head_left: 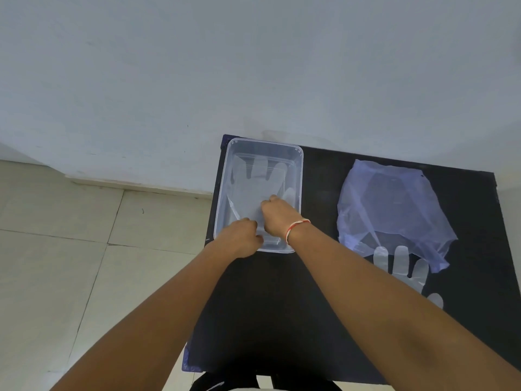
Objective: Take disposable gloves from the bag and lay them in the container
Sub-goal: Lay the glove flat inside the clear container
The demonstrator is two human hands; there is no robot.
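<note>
I have both hands curled, my left hand point(242, 238) and right hand point(277, 217) pinching a glove point(255, 187) flat inside the container point(299, 176). Next I release, then reach right toward the bag point(394, 204).

Both hands point(262, 224) apparently pinching a glove point(258, 184) inside the container point(299, 176)

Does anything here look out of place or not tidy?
Mostly tidy. One glove sticks half out of the bag onto the table, fingers showing. The container sits straight.
</note>
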